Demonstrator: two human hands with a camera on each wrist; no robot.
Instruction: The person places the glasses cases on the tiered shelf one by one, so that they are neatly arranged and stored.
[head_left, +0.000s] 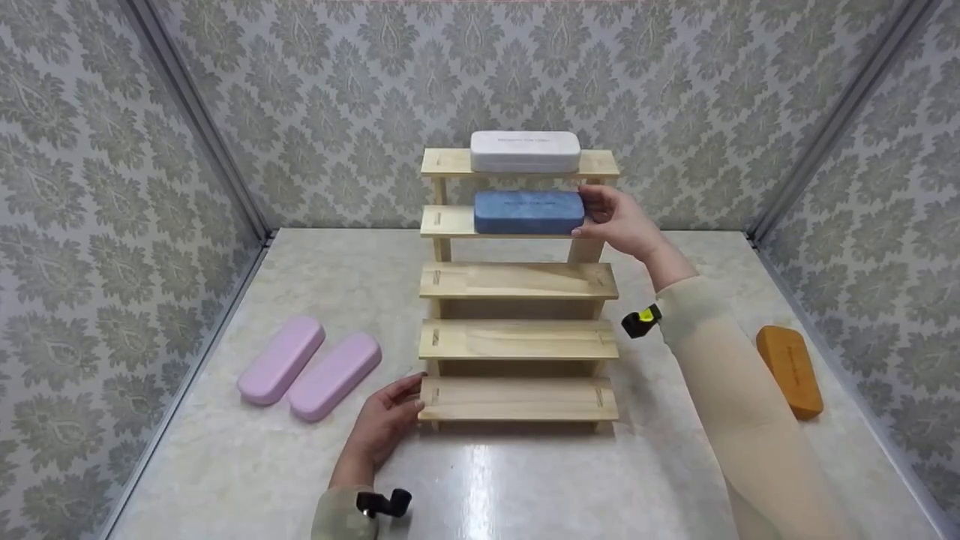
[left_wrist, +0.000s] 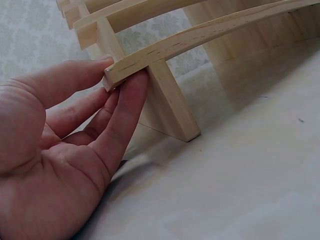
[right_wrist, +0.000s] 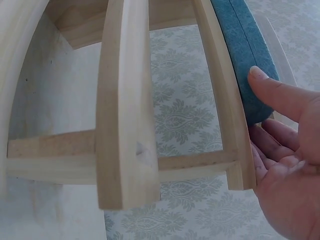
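A wooden tiered display stand [head_left: 517, 279] with several steps stands in the middle of the table. My right hand [head_left: 619, 221] holds the right end of a blue glasses case [head_left: 529, 213], which lies on the second step from the top. In the right wrist view the thumb [right_wrist: 280, 92] presses the case's front, while the other fingers are partly hidden behind it. At the lowest step, my left hand [head_left: 382, 420] pinches the stand's left end. The left wrist view shows the thumb on top of the board [left_wrist: 150, 52] and fingers beneath. A white glasses case [head_left: 525, 152] sits on the top step.
Two pink glasses cases [head_left: 281, 361] [head_left: 335, 377] lie side by side on the table left of the stand. An orange glasses case [head_left: 790, 372] lies at the far right, beyond my right forearm. Patterned walls [head_left: 360, 90] enclose the table at the back and both sides.
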